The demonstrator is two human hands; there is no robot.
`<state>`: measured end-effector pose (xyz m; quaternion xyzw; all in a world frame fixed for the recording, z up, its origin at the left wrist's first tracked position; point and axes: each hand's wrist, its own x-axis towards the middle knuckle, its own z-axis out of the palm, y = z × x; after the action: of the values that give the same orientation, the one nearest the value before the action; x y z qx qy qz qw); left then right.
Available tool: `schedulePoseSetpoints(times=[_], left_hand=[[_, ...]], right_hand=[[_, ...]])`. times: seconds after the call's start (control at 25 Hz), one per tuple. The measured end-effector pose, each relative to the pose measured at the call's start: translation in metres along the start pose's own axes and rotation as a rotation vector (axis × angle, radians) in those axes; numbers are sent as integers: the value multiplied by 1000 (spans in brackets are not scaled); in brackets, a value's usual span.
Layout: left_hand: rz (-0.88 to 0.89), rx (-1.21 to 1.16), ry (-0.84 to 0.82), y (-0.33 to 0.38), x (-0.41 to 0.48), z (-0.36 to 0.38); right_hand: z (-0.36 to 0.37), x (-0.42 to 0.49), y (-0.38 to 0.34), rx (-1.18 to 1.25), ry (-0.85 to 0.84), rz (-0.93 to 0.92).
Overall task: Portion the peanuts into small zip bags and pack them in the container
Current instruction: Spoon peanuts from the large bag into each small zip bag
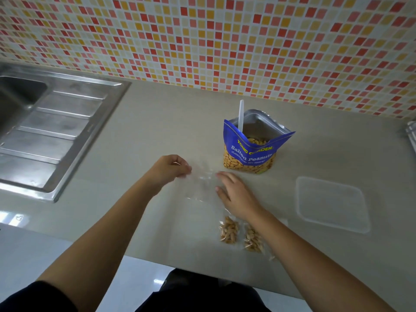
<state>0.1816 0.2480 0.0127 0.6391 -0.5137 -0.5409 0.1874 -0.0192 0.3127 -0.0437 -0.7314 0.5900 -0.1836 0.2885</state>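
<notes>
A blue bag of salted peanuts (249,152) stands open on the counter with a white spoon (241,115) upright in it. In front of it lies an empty clear zip bag (202,183). My left hand (168,171) pinches its left edge. My right hand (236,194) rests flat on its right side with fingers straight. Two small zip bags filled with peanuts (229,230) (253,239) lie side by side near the front edge, just under my right forearm. A clear rectangular container (331,203) sits to the right.
A steel sink with a ribbed draining board (51,131) takes up the left of the counter. A mosaic tile wall (202,41) runs along the back. Something metallic (412,136) shows at the far right edge.
</notes>
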Motion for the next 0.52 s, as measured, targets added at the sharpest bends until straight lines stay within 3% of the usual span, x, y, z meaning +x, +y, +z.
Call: schedulePoseSetpoints(times=[0.12, 0.24, 0.4, 0.52], left_hand=[[146, 12, -48, 30, -19, -17], [247, 49, -119, 61, -34, -27], [334, 86, -251, 98, -45, -17], [389, 112, -299, 120, -43, -4]], right_hand=[[-36, -5, -28, 162, 261, -149], [-78, -7, -50, 343, 415, -111], [-131, 3, -61, 638, 219, 105], [-151, 5, -56, 705, 171, 143]])
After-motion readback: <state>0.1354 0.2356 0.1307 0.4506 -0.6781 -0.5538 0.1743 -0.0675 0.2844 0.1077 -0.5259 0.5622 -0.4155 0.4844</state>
